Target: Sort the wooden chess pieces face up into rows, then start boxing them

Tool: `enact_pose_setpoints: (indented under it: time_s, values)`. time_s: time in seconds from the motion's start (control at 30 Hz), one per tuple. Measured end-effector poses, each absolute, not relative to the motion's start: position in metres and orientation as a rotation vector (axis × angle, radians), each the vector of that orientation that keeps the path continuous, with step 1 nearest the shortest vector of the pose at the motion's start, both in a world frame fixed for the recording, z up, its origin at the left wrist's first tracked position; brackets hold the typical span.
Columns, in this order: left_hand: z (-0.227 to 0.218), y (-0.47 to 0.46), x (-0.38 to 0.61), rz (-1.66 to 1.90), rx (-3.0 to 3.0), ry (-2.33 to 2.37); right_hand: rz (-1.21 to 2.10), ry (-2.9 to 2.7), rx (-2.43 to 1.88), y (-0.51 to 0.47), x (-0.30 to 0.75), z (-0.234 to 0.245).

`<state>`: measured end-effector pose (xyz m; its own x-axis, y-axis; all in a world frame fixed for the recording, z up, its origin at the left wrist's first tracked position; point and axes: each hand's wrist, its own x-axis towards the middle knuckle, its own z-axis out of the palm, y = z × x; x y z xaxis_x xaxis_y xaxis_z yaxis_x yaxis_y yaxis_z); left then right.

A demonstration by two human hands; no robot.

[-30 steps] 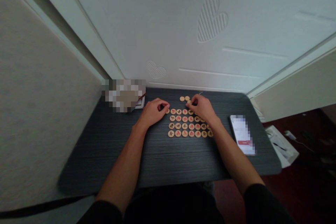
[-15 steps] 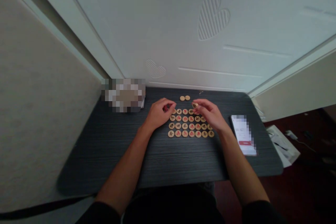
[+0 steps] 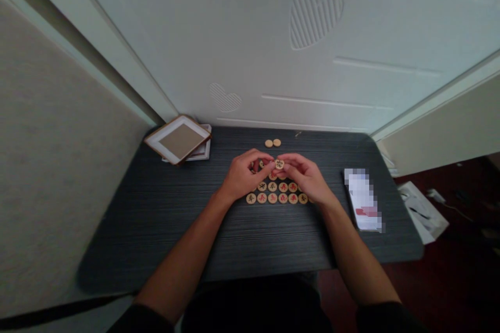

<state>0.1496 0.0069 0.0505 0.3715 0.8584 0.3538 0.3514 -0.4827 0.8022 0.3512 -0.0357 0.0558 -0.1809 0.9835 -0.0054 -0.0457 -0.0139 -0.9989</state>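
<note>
A round wooden xiangqi piece [image 3: 279,164] with a black character is held up over the grid, its face turned towards me. My right hand [image 3: 309,176] pinches it from the right between thumb and fingers. From the other side, the thumb and forefinger of my left hand [image 3: 245,174] close on its left edge. Beneath both hands lie rows of xiangqi pieces [image 3: 272,198], marked in red or black. Much of the upper rows is hidden by my hands. Behind the grid, two pale wooden pieces [image 3: 273,143] sit side by side, no characters visible on them.
All this rests on a dark wood-grain table [image 3: 164,229] against a white panel with raised hearts. A tilted picture frame [image 3: 179,139] leans on another at the back left. A phone [image 3: 363,200] lies on the right. Past the table's right edge is a white box [image 3: 424,213].
My right hand has brought the piece leftward to the middle and turned its face towards me. My left hand has moved right to meet it. The view has shifted slightly.
</note>
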Motion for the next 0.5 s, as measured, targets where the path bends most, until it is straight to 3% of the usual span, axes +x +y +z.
enact_pose_setpoints:
  time_s: [0.5]
  values:
    - [0.049, 0.004, 0.152, 0.991, 1.951, 1.056, 1.202, -1.42, -1.051, -0.039, 0.34, 0.047]
